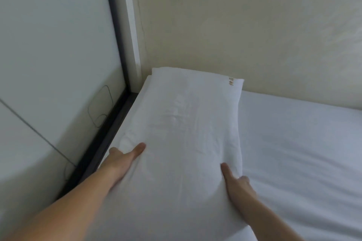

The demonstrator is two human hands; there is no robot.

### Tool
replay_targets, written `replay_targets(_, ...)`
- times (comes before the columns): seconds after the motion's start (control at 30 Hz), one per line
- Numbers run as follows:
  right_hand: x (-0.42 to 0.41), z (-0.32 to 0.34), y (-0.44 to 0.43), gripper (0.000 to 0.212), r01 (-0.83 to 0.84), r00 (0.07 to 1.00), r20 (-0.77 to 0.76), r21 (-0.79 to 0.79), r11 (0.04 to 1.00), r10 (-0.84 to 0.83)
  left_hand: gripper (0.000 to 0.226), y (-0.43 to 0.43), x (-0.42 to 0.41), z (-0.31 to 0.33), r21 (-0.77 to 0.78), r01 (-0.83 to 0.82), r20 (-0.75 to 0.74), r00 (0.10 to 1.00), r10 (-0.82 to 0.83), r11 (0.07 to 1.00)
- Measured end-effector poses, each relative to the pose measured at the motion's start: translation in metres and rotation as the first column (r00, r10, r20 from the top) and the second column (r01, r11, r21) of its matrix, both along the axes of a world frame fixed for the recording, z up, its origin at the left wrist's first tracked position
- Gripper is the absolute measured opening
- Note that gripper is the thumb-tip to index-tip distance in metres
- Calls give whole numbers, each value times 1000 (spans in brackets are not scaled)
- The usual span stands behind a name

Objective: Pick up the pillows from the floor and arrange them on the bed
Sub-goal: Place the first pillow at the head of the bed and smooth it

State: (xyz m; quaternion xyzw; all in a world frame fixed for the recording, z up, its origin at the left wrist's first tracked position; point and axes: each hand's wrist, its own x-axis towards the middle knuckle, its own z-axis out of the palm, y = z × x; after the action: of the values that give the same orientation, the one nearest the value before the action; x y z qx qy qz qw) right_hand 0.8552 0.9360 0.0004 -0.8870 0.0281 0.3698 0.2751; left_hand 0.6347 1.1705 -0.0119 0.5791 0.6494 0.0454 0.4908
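The left hand [125, 155] grips the near left edge of a white pillow [184, 123], its thumb lying flat on top of the fabric and its fingers tucked out of sight under the edge, so the hand is clamped on the pillow. The right hand [236, 181] does the same on the pillow's near right edge: the thumb presses down into the top surface, the knuckles bulge at the side, and the remaining fingers are hidden beneath. Both bare forearms reach in from the bottom of the view toward the pillow.

The pillow lies lengthwise away from the person on the bed [297, 143], which is covered with a smooth white sheet. The pillow's far end reaches the cream wall [235, 25] behind the bed, and its left side runs along the bed's left edge. On the pillow's far right corner sits a small gold embroidered mark [231, 81]; its characters are too small to read. Creases run across the pillow's middle, and the fabric puckers around each thumb.

Left of the pillow, a dark frame [109, 119] borders the bed's edge and rises as a vertical strip toward the top. Beyond that frame, farther left of the pillow, is a pale glossy panel [49, 55] with a faint rounded-square outline on it.
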Motion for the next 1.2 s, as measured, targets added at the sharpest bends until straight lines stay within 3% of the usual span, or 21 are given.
replay_targets(0.13,-10,5,-2,94,5,999,34,30,1000,-6,139,9,1,15,93,67,-155,987,-52,993)
replay_targets(0.23,-13,12,0,84,-83,972,205,-155,984,114,122,4,2,22,166,187,-405,908,-106,968)
replay_targets(0.3,-23,19,8,76,-237,815,481,-232,943,323,104,-8,15,22,364,355,-505,852,-138,861)
replay_targets(0.37,-40,26,22,70,-526,536,695,-169,834,478,85,-27,38,23,533,520,-457,841,-290,668)
replay_targets(0.43,-57,20,29,65,-745,352,674,-218,630,650,77,-56,55,17,531,691,-475,723,-502,491)
replay_targets(0.47,-57,14,25,63,-764,374,574,-256,593,729,76,-73,56,11,475,760,-507,648,-569,443)
replay_targets(0.5,-52,11,15,61,-722,473,458,-288,629,752,75,-89,53,5,416,804,-534,594,-602,425)
replay_targets(0.57,-37,13,-12,58,-553,692,309,-354,754,652,74,-113,42,-1,344,822,-552,568,-611,453)
replay_targets(0.6,-33,17,-28,57,-500,714,303,-411,762,631,73,-126,39,1,322,830,-552,556,-622,456)
replay_targets(0.63,-32,24,-44,58,-492,671,350,-449,746,654,71,-141,40,6,318,843,-543,537,-646,433)
replay_targets(0.7,-42,37,-69,60,-590,488,527,-388,708,695,64,-178,47,25,353,873,-498,480,-722,337)
replay_targets(0.77,-57,56,-99,61,-726,336,586,-337,599,737,48,-225,53,50,380,866,-369,463,-806,324)
replay_targets(0.8,-61,67,-118,61,-741,331,569,-337,581,753,41,-249,53,62,388,857,-324,471,-820,339)
replay_targets(0.87,-64,97,-162,60,-678,418,556,-335,654,719,34,-294,45,84,455,817,-301,516,-802,354)
replay_targets(1.0,-51,160,-258,44,-661,334,663,-343,668,670,31,-361,41,140,565,718,-280,631,-723,407)
replay_targets(1.1,-40,193,-327,28,-602,421,681,-284,747,599,22,-404,45,181,591,663,-248,691,-678,459)
replay_targets(1.2,-37,208,-413,27,-549,422,721,-279,788,550,16,-456,49,201,610,658,-249,688,-681,442)
